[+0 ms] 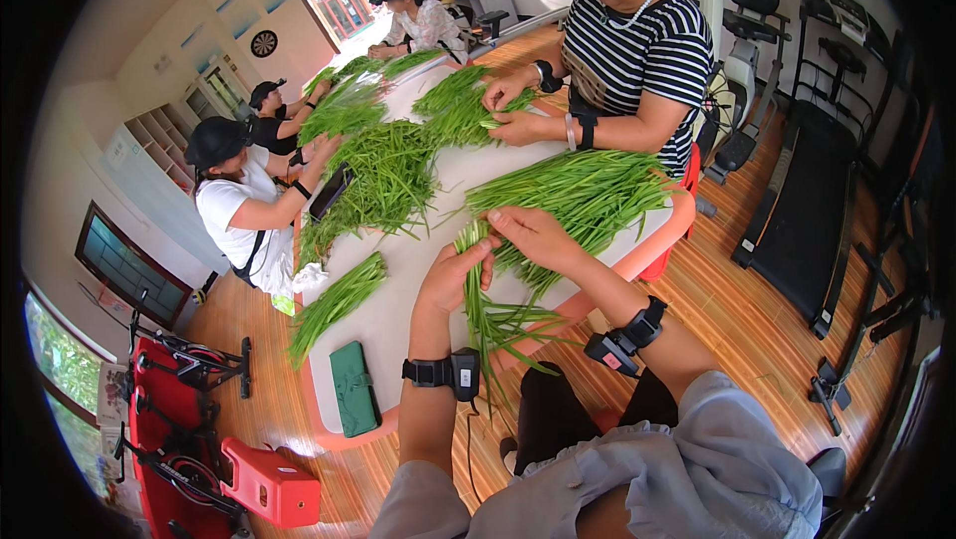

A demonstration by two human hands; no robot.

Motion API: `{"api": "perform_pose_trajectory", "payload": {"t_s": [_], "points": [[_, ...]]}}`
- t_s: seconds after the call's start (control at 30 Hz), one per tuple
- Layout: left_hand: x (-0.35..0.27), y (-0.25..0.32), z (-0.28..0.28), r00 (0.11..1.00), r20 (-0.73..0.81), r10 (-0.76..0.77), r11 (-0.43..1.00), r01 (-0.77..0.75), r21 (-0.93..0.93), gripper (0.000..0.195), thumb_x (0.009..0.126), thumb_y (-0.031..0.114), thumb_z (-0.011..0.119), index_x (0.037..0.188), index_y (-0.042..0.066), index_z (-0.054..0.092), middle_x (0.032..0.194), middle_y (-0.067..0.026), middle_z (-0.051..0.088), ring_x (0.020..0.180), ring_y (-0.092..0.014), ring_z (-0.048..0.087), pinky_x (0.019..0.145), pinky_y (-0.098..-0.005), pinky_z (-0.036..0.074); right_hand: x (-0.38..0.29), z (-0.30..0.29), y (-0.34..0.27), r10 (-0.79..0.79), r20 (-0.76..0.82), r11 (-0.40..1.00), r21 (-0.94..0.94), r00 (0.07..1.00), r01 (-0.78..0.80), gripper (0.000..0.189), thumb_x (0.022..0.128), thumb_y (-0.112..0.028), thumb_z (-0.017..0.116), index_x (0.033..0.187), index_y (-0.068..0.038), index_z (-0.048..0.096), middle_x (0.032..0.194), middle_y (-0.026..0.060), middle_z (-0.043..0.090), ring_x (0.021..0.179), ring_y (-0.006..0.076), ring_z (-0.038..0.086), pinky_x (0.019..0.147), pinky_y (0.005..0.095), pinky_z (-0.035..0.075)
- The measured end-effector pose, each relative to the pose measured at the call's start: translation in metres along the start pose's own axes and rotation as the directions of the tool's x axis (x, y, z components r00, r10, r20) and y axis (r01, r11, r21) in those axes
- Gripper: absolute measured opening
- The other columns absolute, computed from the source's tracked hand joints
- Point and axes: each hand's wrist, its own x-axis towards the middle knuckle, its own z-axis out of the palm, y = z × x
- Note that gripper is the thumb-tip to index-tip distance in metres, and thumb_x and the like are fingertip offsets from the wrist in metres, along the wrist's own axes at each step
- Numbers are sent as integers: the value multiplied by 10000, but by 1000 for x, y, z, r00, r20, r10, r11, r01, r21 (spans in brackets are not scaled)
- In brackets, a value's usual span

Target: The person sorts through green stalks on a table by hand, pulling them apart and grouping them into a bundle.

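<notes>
My left hand (448, 274) is closed around a bundle of long green leafy stalks (478, 307), which look like garlic chives; their pale ends point up and the leaves hang over the table's near edge. My right hand (526, 233) is at the pale ends of that bundle, thumb and fingers pinched together; whether it grips a stalk is too small to tell. Just beyond my right hand lies a wide pile of green stalks (575, 195). A smaller bunch (340, 304) lies to the left on the white table (388, 345).
A green wallet-like case (354, 390) lies at the table's near left corner. A tangled heap of greens (385, 173) and a dark phone (331, 192) are farther off. People stand or sit around the table, handling greens. A red stool (272, 483) and a treadmill (803, 218) stand on the floor.
</notes>
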Motion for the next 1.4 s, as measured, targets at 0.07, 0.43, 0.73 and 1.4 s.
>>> {"api": "perform_pose_trajectory", "payload": {"t_s": [0.07, 0.43, 0.73, 1.4], "points": [[-4, 14, 0, 980, -197, 21, 989, -49, -139, 222, 883, 243, 573, 966, 37, 563, 682, -31, 533, 556, -135, 506, 501, -261, 421, -6, -14, 10, -13, -143, 1000, 13, 990, 15, 448, 906, -428, 472, 799, -16, 611, 609, 88, 592, 552, 209, 560, 584, 306, 444], [-123, 129, -64, 773, -503, 387, 858, -501, -111, 161, 945, 215, 475, 1031, 88, 524, 694, 5, 516, 549, -91, 478, 481, -222, 388, -75, -32, 34, -4, -179, 977, -212, 984, -34, 371, 850, -291, 603, 632, 8, 573, 517, 129, 463, 449, 234, 444, 443, 348, 358], [-122, 172, -157, 752, -628, 203, 653, 374, 658, 239, 902, 252, 532, 959, 34, 612, 610, 22, 468, 510, -74, 443, 484, -218, 370, -73, -33, 32, 42, -179, 968, -238, 983, -84, 351, 842, -273, 610, 648, 15, 555, 537, 137, 480, 465, 263, 457, 454, 354, 355], [-58, 38, -210, 902, -432, -21, 131, 431, 893, 481, 744, 391, 632, 1049, 19, 617, 947, -181, 641, 905, -281, 604, 807, -343, 456, -75, -30, 31, -112, -236, 931, -365, 965, 18, 300, 826, -211, 611, 638, 12, 542, 561, 154, 481, 509, 319, 478, 477, 390, 383]]}}
